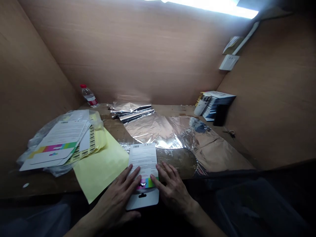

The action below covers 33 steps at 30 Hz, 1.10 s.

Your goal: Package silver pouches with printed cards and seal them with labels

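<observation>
A printed cardboard hang card (143, 158) with a barcode and coloured stripes lies at the table's front edge. Its white end with a hanging slot (142, 196) sticks out towards me; whether this belongs to a second card below, I cannot tell. My left hand (120, 191) rests on the card's left side with fingers stretched out and apart, its thumb off the near edge. On the right side, my right hand (172, 187) lies with extended fingers touching the card's edge. A yellow backing sheet (103, 168) is beside my left hand.
At left, similar cards (65, 131) and barcode label sheets (86, 143) lie on a clear plastic bag (37, 141). Shiny foil film (158, 128) covers the middle. A bottle (89, 96), stacked booklets (217, 102), a black block (220, 115) and keys (230, 132) stand or lie farther back.
</observation>
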Tool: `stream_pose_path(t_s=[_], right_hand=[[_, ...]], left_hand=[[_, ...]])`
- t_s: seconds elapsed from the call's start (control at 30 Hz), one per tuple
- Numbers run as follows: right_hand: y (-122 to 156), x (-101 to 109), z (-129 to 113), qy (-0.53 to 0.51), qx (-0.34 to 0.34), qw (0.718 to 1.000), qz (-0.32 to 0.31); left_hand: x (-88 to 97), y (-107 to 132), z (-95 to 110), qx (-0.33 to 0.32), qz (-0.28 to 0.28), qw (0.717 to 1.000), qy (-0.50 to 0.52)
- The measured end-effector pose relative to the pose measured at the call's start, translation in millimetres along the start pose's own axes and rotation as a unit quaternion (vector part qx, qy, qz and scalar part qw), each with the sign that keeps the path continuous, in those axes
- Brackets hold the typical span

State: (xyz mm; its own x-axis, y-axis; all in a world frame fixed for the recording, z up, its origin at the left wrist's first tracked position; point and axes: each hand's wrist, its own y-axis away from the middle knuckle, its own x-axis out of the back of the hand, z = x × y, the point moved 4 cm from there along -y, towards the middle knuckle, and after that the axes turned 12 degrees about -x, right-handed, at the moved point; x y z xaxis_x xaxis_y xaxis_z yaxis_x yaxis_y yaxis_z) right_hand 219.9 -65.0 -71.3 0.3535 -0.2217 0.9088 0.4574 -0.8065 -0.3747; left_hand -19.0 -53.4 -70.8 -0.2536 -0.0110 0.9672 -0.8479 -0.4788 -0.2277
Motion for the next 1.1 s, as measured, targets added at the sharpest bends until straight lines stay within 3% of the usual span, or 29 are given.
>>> stream_pose_path(t_s=[0.13,0.23,0.33,0.47,0.6,0.97,1.03,1.1], right_hand=[[3,-11,-15,-0.029,0.057,0.997,0.038],[-1,-12,-14,-0.069,0.036,0.997,0.018],[-7,-8,-14,-0.121,-0.028,0.992,-0.003],[-17,-2,-16,-0.215,-0.198,0.956,0.033],[-25,-7,-22,-0.182,-0.285,0.94,0.049],[-40,-12,-21,-0.015,-0.322,0.947,-0.003],[-37,-11,-24,-0.005,-0.327,0.945,0.03],[-31,-8,-32,-0.01,-0.287,0.954,0.089]], left_hand=[[-6.8,9,3,0.009,0.018,1.0,-0.009],[-3.4,8,3,0.004,0.081,0.997,0.013],[0.9,8,3,0.011,0.154,0.987,0.046],[-0.9,8,-1,0.13,0.223,0.96,0.11],[-6.4,4,-3,0.211,0.223,0.944,0.122],[-6.2,-7,-12,0.204,0.199,0.955,0.079],[-8.0,-7,-12,0.208,0.202,0.954,0.07],[-10.2,-8,-13,0.207,0.206,0.955,0.055]])
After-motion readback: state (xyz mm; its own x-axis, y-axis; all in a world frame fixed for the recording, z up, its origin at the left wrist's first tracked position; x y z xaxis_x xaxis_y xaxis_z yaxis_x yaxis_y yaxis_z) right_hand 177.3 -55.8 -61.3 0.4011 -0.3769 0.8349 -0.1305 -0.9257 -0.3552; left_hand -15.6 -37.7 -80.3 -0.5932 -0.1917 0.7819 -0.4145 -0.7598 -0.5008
